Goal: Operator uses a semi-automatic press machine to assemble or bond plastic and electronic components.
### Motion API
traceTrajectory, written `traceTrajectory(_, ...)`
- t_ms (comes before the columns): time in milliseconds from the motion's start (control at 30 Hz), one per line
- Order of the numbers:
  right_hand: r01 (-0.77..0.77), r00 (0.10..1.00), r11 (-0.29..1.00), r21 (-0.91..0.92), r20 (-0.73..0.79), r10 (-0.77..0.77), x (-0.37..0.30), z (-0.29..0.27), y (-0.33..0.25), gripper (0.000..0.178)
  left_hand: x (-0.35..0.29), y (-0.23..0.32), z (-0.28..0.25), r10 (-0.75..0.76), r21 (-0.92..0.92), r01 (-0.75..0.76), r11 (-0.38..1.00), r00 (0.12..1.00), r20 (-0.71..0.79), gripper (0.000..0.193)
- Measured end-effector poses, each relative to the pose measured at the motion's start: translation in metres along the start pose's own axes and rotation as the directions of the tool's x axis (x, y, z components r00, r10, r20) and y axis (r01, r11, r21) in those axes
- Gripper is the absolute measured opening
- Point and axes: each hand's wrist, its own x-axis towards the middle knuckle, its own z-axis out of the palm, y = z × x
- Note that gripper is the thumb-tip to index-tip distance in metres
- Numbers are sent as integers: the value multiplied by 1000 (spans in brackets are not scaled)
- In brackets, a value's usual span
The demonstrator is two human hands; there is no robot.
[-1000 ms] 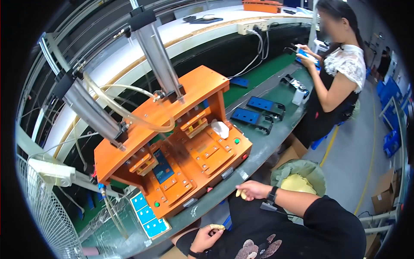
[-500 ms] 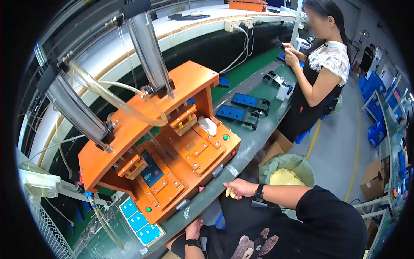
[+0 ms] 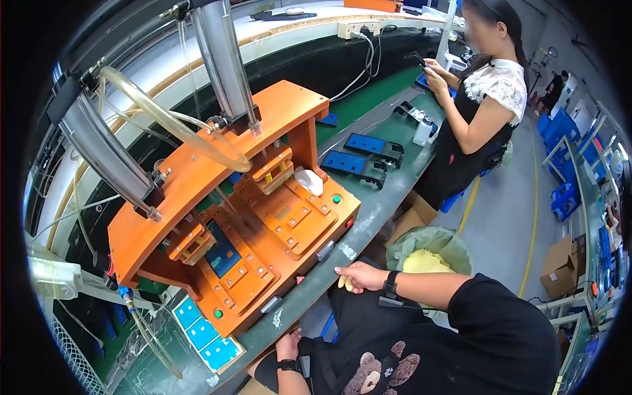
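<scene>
My right hand [image 3: 359, 276] hovers by the bench's front edge, before the orange press. Its thumb points out, apart from the loosely bent fingers, which wear pale yellow finger cots; nothing shows in it. My left hand [image 3: 288, 345] is low at the same edge, its fingers partly hidden. The two-station orange press [image 3: 197, 158] stands on the bench, both pressing heads raised. A dark blue flat panel [image 3: 222, 251] lies in its left station. On the right station's far side sits a crumpled white piece [image 3: 309, 182]. A card with bright blue rectangular pieces [image 3: 203, 334] lies left of the press.
Blue panels with black frames [image 3: 359, 158] lie right of the press, near a white bottle [image 3: 424, 131]. A co-worker [image 3: 484, 99] stands beyond, holding a small dark object. A lined bin [image 3: 428, 240] with yellow material and a cardboard box [image 3: 411, 217] stand by the bench.
The view has shifted slightly, moving the scene a little up and left. Both my hands keep about the same places by the bench edge. The co-worker's dark object has moved slightly.
</scene>
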Motion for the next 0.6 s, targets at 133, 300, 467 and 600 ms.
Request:
traceTrajectory(133,8,1000,999,46,11,-8,3,-2,4,49,-2,3,3,-5,10,5,1000,1000,-23,29)
traceTrajectory(300,26,999,997,66,33,-29,2,-4,5,44,-2,5,3,-22,21,22,1000,1000,-4,28)
traceTrajectory(467,42,996,990,137,79,-53,4,-9,9,33,-5,9,10,-20,63,22,998,999,-38,21)
traceTrajectory(600,58,994,982,179,84,-74,4,-12,12,27,-5,9,11,-20,56,22,998,999,-36,22)
